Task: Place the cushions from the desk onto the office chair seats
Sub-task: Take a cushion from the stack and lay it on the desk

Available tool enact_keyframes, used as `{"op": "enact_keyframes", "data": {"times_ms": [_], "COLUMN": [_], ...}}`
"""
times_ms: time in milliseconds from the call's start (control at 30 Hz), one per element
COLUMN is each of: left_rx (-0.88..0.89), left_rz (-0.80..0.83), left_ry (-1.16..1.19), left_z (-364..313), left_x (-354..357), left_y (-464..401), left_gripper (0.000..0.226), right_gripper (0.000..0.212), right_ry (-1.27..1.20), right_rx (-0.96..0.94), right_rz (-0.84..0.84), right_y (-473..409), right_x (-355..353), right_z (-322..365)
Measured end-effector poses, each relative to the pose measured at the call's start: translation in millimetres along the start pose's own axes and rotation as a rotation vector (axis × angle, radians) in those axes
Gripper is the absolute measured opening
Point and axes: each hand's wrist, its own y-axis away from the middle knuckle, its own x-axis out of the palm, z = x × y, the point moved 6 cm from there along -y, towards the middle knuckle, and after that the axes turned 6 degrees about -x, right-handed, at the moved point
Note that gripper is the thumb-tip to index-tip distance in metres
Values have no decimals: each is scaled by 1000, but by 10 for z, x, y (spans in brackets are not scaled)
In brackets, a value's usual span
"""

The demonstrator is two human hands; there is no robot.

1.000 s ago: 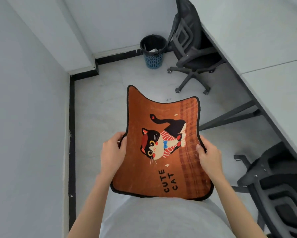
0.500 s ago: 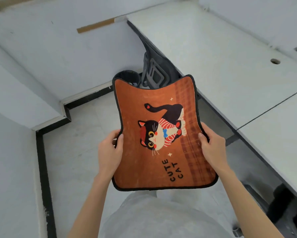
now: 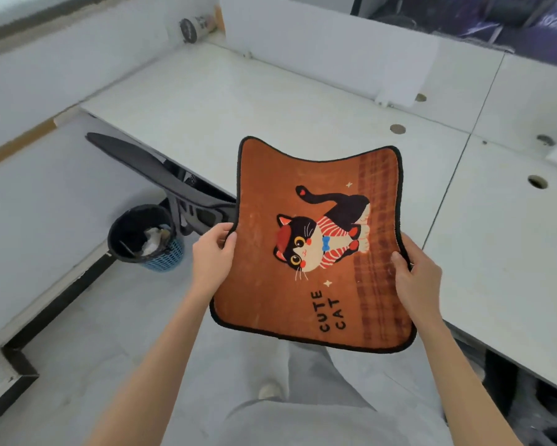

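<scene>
Holding the cushion [image 3: 315, 249] up in the air, both hands had it by the side edges: the left hand [image 3: 211, 252] with its grip clenched on the left edge, the right hand [image 3: 414, 278] clamped on the right, thumbs on top. The orange face showed a cat and the words CUTE CAT. It hung over the near edge of the white table [image 3: 238, 101], apart from it. A black chair [image 3: 161, 178] sat pushed in at left, a bin [image 3: 142, 236] just beside it on the floor [image 3: 87, 333].

Cushion [image 3: 315, 246] between 2 hands
</scene>
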Motion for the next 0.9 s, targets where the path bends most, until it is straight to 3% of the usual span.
{"op": "enact_keyframes", "data": {"times_ms": [133,433,600,767,900], "left_rx": [-8,-16,-143,-225,-243], "left_rz": [30,-69,19,144,185], "left_ry": [13,80,37,-105,-278], "left_z": [-282,-952,-735,-275,-123], "left_x": [399,839,1252,1583,1603], "left_y": [-630,-1863,-2225,-2232,-2242], "left_gripper": [24,28,27,32,46], "right_gripper": [37,36,35,34,48], "right_ry": [1,9,116,299,528], "right_rx": [31,12,148,332,359], "right_rz": [-21,-87,-94,6,68], "right_y": [-567,-2132,-2429,-2289,-2235], "right_x": [91,166,384,581,521], "right_z": [-170,-191,-618,-1251,-1425]}}
